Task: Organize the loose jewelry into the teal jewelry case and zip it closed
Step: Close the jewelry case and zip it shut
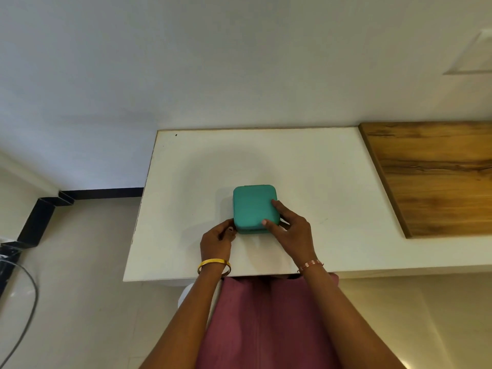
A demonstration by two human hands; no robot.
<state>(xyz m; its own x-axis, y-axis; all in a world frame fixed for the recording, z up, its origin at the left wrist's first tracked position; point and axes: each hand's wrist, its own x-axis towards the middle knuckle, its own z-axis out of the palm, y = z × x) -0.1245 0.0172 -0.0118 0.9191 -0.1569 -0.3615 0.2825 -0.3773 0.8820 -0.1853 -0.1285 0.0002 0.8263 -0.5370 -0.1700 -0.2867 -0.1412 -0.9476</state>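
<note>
The teal jewelry case, square with rounded corners, lies with its lid down on the white table. My right hand rests on the lid, thumb and forefinger spread flat along its right and near edges. My left hand has its fingers curled at the case's near left corner, pinching something small at the zip line; the zip pull itself is too small to make out. No loose jewelry shows on the table.
A wooden board lies on the table's right part. The wall stands just behind the table. The table's left edge drops to a tiled floor with a black skirting and a grey cable.
</note>
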